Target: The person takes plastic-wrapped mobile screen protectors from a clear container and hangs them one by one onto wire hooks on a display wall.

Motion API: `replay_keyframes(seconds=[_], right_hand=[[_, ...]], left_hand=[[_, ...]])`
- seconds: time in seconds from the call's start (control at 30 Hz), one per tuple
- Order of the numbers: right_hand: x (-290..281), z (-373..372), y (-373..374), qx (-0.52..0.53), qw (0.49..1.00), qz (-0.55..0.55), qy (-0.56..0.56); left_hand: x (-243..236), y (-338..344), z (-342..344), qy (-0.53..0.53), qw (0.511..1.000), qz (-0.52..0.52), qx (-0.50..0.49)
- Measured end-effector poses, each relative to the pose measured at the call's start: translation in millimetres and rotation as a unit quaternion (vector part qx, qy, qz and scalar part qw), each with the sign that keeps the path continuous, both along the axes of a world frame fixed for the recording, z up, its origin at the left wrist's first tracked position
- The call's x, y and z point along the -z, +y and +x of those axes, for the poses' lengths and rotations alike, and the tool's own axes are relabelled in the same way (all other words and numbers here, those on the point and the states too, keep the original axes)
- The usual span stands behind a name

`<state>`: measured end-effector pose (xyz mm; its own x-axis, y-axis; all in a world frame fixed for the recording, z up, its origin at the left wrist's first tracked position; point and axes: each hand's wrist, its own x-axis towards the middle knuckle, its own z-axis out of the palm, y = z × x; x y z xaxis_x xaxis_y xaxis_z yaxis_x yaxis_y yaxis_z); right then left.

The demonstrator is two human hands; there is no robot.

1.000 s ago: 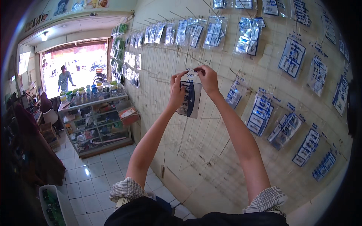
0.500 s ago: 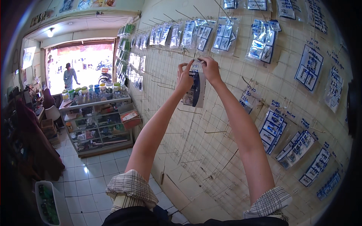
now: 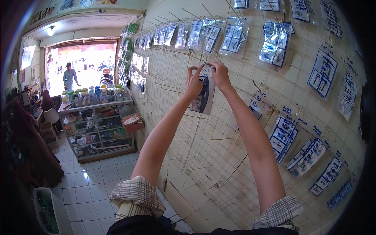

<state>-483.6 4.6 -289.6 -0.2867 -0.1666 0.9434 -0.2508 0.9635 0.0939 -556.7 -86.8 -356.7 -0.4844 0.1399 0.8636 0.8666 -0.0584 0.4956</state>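
Hand-labelled packet (image 3: 206, 96) is suspended below the fingertips. Its top corner is pinched by the right hand (image 3: 220, 74); its left edge is gripped by the left hand (image 3: 193, 83), index finger extended upward. Two-sided support presumably steadies the top near the wire hook (image 3: 197, 58), just above both hands.

Cream wall (image 3: 166, 9) with wire grid (image 3: 223, 156) fills the right; pale tiled floor (image 3: 96, 192) at lower left, with a glare spot (image 3: 85, 175). Glass cabinet (image 3: 98, 135) stands between wall and white chair (image 3: 52, 115). Wide doorway (image 3: 88, 56) behind is blown out by daylight; lit bulb (image 3: 50, 31) on ceiling (image 3: 78, 29).
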Motion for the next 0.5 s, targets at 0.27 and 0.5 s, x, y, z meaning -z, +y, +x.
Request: replay_keyframes(seconds=[0.27, 0.5], right_hand=[[33.9, 8.5, 40.9, 0.248, 0.958, 0.115, -0.089], [51.4, 16.2, 55.3, 0.342, 0.925, 0.093, -0.141]], left_hand=[[10.5, 41.7, 5.3, -0.055, 0.973, -0.213, -0.075], [25.7, 75.9, 5.7, -0.091, 0.954, -0.284, -0.019]])
